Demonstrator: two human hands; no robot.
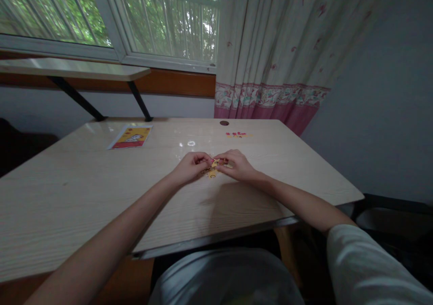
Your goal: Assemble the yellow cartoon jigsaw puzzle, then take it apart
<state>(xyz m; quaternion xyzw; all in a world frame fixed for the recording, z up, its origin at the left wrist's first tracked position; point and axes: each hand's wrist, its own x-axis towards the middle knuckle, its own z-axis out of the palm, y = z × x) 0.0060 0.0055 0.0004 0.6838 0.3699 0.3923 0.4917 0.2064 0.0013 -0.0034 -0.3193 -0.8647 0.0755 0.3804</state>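
Note:
My left hand [190,166] and my right hand [237,164] meet at the middle of the pale wooden table [84,192]. Both have their fingers curled and pinched on small yellow puzzle pieces [214,167] with red marks, held just above the tabletop. A few pieces lie under the fingers; how they join is hidden. Farther back lie several small pink and yellow pieces [238,135].
A yellow and red printed card [131,136] lies at the table's back left. A round cable hole [224,122] is at the far edge. Behind are a window, a wall shelf [74,69] on black brackets and a flowered curtain [280,52].

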